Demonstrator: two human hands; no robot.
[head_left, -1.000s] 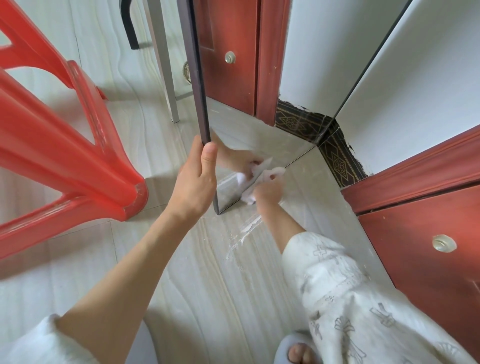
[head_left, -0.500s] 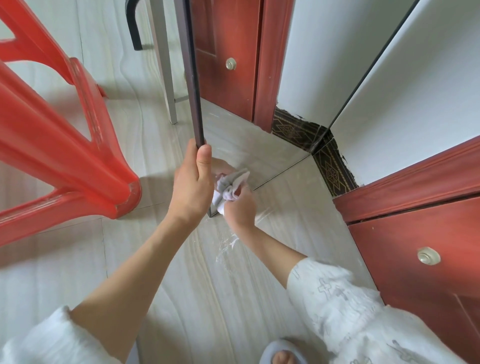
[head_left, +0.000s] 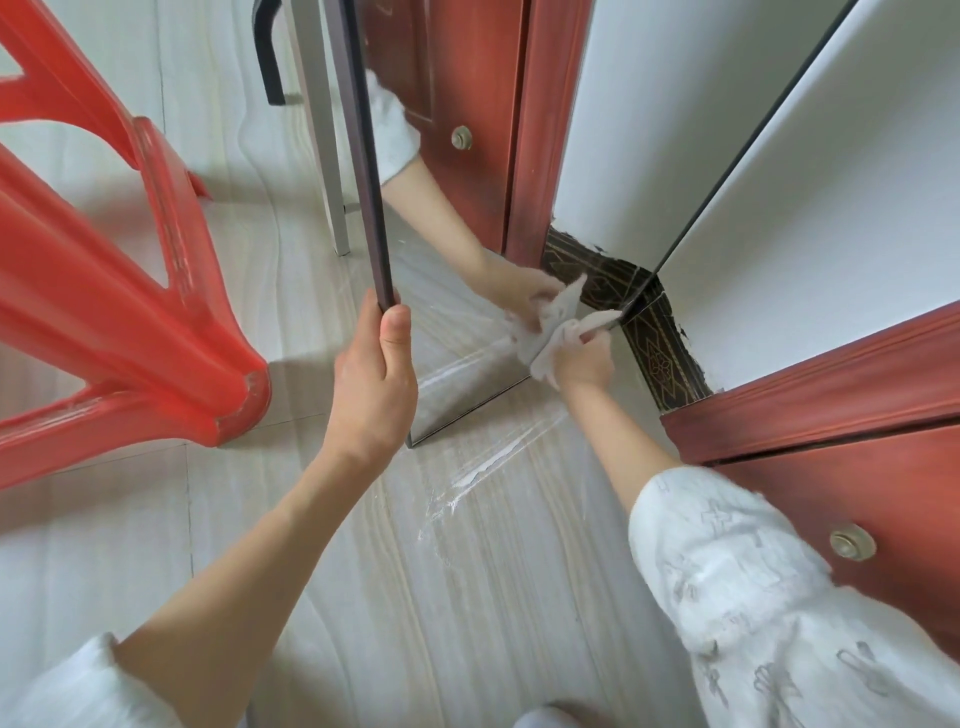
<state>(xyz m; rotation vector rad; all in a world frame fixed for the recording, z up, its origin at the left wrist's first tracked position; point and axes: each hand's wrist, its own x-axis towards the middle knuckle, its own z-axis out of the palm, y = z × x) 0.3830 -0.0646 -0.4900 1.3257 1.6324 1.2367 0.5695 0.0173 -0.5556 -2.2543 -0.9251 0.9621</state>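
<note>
- The mirror (head_left: 457, 384) stands on its bottom edge on the floor (head_left: 467, 597), tilted. Its right edge runs into the room corner by the dark skirting tile (head_left: 660, 353). The only supports seen are that bottom edge and the person's grip.
- Left hand (head_left: 371, 379): fingers and thumb are wrapped round the mirror's dark left frame, low down. Risk: the hold sits near the base, so if it loosens, the tall panel above it could swing or topple. It would fall toward the red stool (head_left: 156, 312) just left of the mirror.
- Right hand (head_left: 584, 358): the fingers are closed on a bunched white cloth (head_left: 550, 348), pressing it to the glass at the mirror's lower right. Risk: hard rubbing there pushes on the base, and on smooth tile the bottom edge could skid out.
- White streaks (head_left: 483, 467) lie on the floor just in front of the mirror. Whether they are wet or dried cannot be told. If wet, the mirror's foot or the person's footing could slip.
- A loose end of the cloth reaches the mirror's thin right edge. Risk: it could catch between the mirror and the skirting tile, or fingers could run along that edge.
- A red door (head_left: 857, 493) stands right of the mirror, beside the working arm. Which way it swings cannot be told. If it opens inward, it would strike the arm or the mirror.
</note>
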